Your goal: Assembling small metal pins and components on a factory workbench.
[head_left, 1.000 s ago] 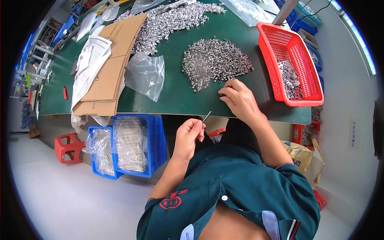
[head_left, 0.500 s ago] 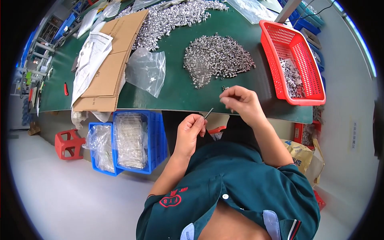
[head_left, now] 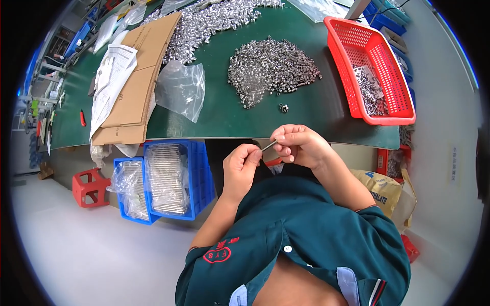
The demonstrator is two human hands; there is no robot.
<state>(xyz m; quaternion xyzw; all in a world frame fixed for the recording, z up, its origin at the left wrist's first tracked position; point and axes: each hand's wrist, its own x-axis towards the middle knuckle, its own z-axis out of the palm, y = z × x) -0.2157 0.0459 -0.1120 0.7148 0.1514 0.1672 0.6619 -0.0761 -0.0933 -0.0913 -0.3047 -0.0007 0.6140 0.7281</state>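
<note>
My left hand (head_left: pixel 241 171) pinches a short thin rod (head_left: pixel 268 146) between thumb and forefinger, just off the table's near edge. At the rod's far end my right hand (head_left: pixel 301 144) is closed, thumb and forefinger meeting its tip. Whether a small part sits between those fingertips is hidden. Beyond my hands, a few small metal sleeves (head_left: pixel 283 107) lie apart on the green table (head_left: pixel 224 122). Farther back is a broad pile of similar small metal sleeves (head_left: pixel 275 66).
At the right stands a red perforated basket (head_left: pixel 352 97) with more metal parts. Flattened cardboard (head_left: pixel 133 97), papers (head_left: pixel 109 81) and a clear plastic bag (head_left: pixel 181 92) lie left. A larger shiny pile (head_left: pixel 204 30) is behind. Blue crates (head_left: pixel 201 178) and a red stool (head_left: pixel 89 188) stand below.
My right hand has come down and left from over the table to the tip of the rod. My left hand still holds the rod, nearly in place.
</note>
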